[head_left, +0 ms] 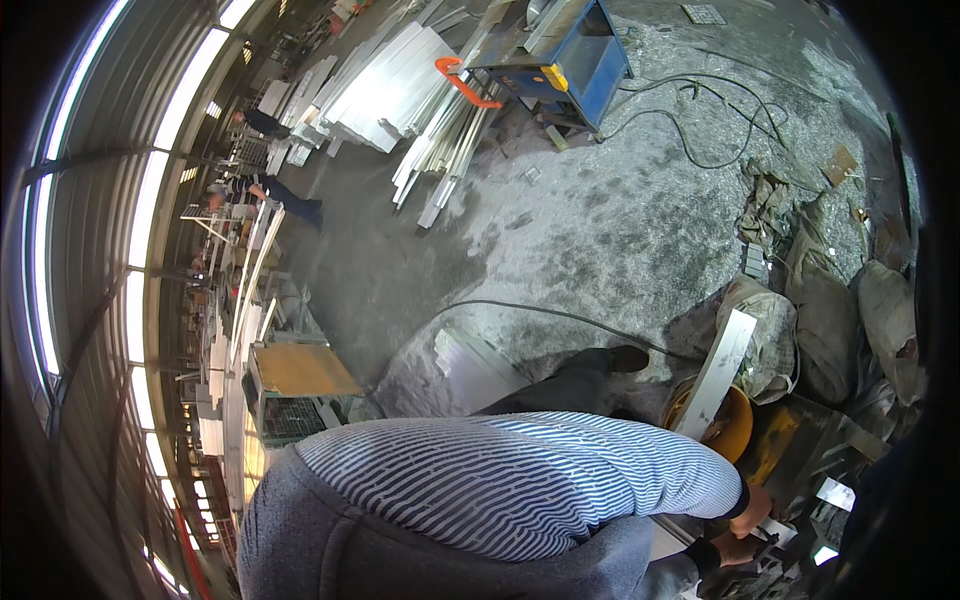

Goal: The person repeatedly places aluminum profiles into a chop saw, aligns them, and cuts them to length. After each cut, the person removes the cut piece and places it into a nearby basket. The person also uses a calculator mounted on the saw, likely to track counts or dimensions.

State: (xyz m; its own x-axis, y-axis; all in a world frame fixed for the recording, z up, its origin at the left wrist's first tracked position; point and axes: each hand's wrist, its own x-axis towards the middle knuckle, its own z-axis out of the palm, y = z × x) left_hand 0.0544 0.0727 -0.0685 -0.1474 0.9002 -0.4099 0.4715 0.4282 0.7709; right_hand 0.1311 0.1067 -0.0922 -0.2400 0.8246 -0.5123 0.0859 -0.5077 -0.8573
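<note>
Both hands sit low at the right edge of the view, past the striped sleeve [520,480] that fills the foreground. The right hand [752,508] reaches out from a dark cuff, its fingers curled, but whether they close on anything I cannot tell. The left hand [738,548] lies just below it, also cuffed in dark, fingers bent over dark clutter; its grip too is hidden.

The nearest thing is a flat pale metal strip [718,372], leaning just above the hands. Its long axis runs steeply up and slightly right, away from the hands, with its lower end by an orange round object [735,425]. The right hand is the nearer of the 2. Small bright metal offcuts [835,492] lie just right of the hands.
</note>
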